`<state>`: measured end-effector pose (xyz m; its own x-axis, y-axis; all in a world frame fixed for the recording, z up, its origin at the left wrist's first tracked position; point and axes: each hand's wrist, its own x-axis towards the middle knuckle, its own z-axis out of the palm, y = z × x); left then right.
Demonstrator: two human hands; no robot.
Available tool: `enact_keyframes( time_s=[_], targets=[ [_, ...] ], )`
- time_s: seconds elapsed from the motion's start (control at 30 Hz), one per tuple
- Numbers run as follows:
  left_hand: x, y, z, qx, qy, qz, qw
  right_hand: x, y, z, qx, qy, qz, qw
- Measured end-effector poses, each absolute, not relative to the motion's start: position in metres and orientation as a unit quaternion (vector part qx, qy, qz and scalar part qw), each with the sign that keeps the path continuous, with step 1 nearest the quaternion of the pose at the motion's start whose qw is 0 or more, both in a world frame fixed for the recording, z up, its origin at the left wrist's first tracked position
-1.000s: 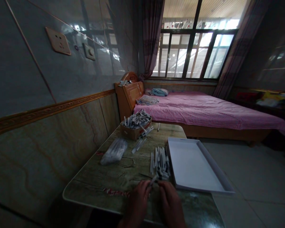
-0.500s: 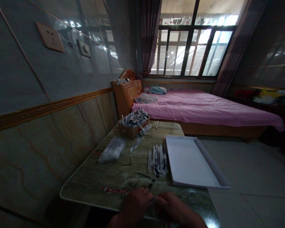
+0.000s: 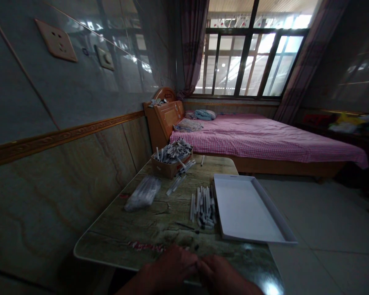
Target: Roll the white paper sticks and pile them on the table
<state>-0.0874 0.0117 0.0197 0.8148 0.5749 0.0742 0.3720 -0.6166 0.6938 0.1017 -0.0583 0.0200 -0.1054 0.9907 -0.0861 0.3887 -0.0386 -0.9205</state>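
Observation:
My left hand (image 3: pixel 176 264) and my right hand (image 3: pixel 217 268) meet at the near edge of the table (image 3: pixel 110 241), fingers closed and fingertips touching. Something small may be pinched between them, but it is too dark to make out. Beyond them lies a thin dark rod (image 3: pixel 185 225) with small black bits near it. A bundle of white pens (image 3: pixel 205 205) rests against the left side of a shallow white tray (image 3: pixel 249 209). Farther back, a cardboard box (image 3: pixel 166 169) is heaped with pens, and several more lie beside it.
A clear plastic bag (image 3: pixel 144 193) lies on the left of the table. Red and white scraps (image 3: pixel 146 246) are near the front edge. A bed (image 3: pixel 252 139) with a pink checked cover stands behind, and a tiled wall (image 3: pixel 64 176) runs along the left.
Both hands have drawn closer together, and their fingertips now touch. The view has shifted slightly; the objects on the table have stayed in place.

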Motion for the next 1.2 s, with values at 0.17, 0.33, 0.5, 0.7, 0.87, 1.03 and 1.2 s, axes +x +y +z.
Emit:
enact_keyframes(
  time_s=[0.17,0.33,0.5,0.7,0.87,1.03,1.2],
  targets=[
    [-0.082,0.01,0.064,0.806,0.239,0.073,0.537,0.107,-0.06,0.016,-0.532,-0.76,0.289,0.237],
    [-0.093,0.02,0.054,0.701,0.274,-0.009,0.659,0.127,-0.067,0.017,-0.48,-0.845,0.113,0.208],
    [-0.122,0.044,0.053,0.668,0.356,-0.08,0.649,0.162,-0.068,0.036,-0.575,-0.807,0.081,0.109],
    [-0.088,0.01,0.053,0.831,0.352,0.021,0.431,0.137,-0.054,0.041,-0.673,-0.706,0.152,0.16],
    [-0.048,-0.011,0.016,0.828,0.427,0.08,0.355,0.126,-0.051,0.009,-0.709,-0.606,0.233,0.273],
    [-0.035,0.016,0.01,0.786,0.509,0.153,0.316,0.129,-0.056,-0.007,-0.705,-0.593,0.204,0.331],
    [-0.043,0.03,0.006,0.613,0.548,0.263,0.505,0.115,-0.057,-0.003,-0.722,-0.619,0.111,0.287]
  ],
)
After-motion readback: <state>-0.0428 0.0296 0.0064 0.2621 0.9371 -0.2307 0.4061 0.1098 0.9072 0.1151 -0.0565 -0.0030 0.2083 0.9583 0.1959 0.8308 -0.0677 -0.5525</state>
